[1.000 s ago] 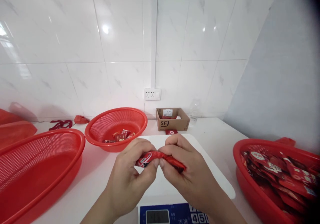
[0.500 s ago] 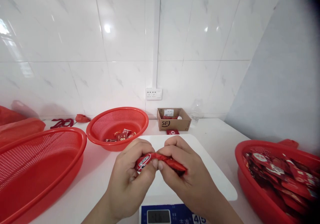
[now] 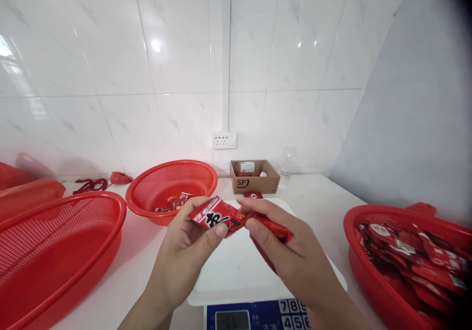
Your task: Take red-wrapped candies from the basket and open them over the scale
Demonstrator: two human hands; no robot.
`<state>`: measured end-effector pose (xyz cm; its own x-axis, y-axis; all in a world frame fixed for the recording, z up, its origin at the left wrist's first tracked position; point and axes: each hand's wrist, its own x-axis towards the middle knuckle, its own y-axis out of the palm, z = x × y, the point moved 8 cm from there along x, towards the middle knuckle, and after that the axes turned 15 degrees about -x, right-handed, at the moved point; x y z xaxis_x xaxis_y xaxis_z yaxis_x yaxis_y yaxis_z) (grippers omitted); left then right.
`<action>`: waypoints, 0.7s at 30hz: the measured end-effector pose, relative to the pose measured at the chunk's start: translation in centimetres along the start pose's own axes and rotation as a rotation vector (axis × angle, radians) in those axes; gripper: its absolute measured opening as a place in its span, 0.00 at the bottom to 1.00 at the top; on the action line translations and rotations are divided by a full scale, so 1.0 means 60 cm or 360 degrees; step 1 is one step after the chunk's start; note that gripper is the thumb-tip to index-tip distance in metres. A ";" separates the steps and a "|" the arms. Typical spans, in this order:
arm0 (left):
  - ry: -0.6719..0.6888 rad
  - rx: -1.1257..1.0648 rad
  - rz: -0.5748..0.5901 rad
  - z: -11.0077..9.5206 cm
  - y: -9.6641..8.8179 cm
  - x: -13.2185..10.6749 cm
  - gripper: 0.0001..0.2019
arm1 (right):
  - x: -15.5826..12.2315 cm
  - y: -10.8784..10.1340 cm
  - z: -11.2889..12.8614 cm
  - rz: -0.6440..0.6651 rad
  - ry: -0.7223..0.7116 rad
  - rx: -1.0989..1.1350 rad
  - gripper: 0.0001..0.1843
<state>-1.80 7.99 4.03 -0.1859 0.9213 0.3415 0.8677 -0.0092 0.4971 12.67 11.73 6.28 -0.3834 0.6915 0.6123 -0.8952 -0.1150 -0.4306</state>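
My left hand [image 3: 184,256] is closed on the printed end of a red snack packet [image 3: 221,217], its thumb lying across the front with white and black lettering. Opposite it, my right hand [image 3: 291,251] pinches the packet where it narrows, with more crumpled red wrapper running under its fingers. Whether that part belongs to the same packet I cannot tell. Both hands are raised over the white plate of a weighing scale [image 3: 239,271], whose blue panel [image 3: 263,315] has a display and number keys.
To my right stands a red basket [image 3: 354,251] heaped with red packets. A round red basket [image 3: 138,202] with several small packets is at the back left, a long red basket [image 3: 120,207] nearer left. A cardboard box [image 3: 258,185] and a clear bottle [image 3: 286,165] stand by the wall.
The packet was bunched up between both hands; its left end is now opened out with the lettering in view. My right hand has shifted slightly right, and both thumbs have moved apart.
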 end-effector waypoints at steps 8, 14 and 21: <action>-0.0080 0.0151 0.0056 0.005 -0.001 -0.005 0.12 | 0.008 -0.005 -0.001 0.0195 -0.0028 -0.0157 0.09; -0.0148 0.0285 0.0290 0.007 0.021 -0.011 0.10 | -0.003 0.032 0.003 0.0485 -0.0020 -0.0122 0.28; -0.0054 0.0321 0.0366 0.010 0.035 -0.018 0.10 | -0.001 0.031 0.016 0.0430 -0.0091 -0.0098 0.33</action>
<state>0.48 7.18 4.23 0.0385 0.9165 0.3981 0.9599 -0.1447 0.2402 10.83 10.79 6.09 -0.6199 0.6000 0.5058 -0.7441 -0.2447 -0.6217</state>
